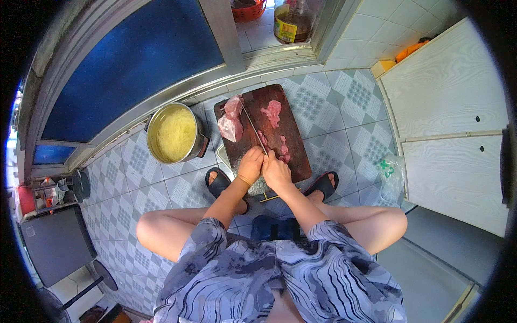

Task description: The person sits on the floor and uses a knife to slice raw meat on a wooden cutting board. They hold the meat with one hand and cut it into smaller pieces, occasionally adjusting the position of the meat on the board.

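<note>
My right hand [276, 170] is closed around the handle end of a knife [253, 126], whose narrow blade points away over a dark wooden cutting board [294, 139]. Against it, near the handle, rests my left hand [251, 162] with its fingers bent; what lies under them is hidden. Small cut meat [262, 138] shows beside the blade. A large piece of raw meat [231, 121] lies at the board's far left, left of the blade. To the right are a flat slice of meat [273, 113] and several smaller strips [284, 149].
A metal pot [198, 137] holding pale yellow shreds in liquid stands left of the board on the tiled floor [177, 181]. Slippered feet flank the board. A plastic bag [391, 177] lies by the white cabinet [448, 161]; a sliding window frame [278, 60] runs behind.
</note>
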A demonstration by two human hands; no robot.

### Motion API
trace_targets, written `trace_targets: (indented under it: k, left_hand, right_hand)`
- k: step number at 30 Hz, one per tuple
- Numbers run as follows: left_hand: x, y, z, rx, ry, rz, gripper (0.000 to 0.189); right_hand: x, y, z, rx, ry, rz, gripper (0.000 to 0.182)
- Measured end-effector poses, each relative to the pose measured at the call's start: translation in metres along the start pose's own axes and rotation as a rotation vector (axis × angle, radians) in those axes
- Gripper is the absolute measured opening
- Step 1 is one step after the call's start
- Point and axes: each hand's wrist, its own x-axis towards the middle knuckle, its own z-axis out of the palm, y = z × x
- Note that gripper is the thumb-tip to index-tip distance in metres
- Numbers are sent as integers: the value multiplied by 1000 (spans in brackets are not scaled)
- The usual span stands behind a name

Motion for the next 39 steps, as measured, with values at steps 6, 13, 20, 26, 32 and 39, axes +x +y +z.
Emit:
trace_targets:
  k: [6, 13, 20, 26, 32, 39]
  left_hand:
    - [2, 4, 0, 26, 42, -1, 28]
    - [4, 10, -7, 34, 33, 23, 26]
    - [-4, 22, -29, -33, 37, -100, 24]
    - [-4, 15, -28, -31, 97, -48, 23]
    - [1, 11, -15, -24, 42, -29, 18]
    - [-9, 13, -12, -87, 110, -48, 17]
  right_hand:
    - [-49, 27, -6, -53, -103, 46, 26]
    - [-17, 19, -7, 14, -56, 1, 28]
    - [-40, 60, -7, 173, 3, 4, 26]
    - [-68, 45, -17, -26, -96, -30, 29]
    - [-80, 45, -28, -25, -143, -20, 30]
    - [-85, 48, -23, -30, -152, 20, 28]
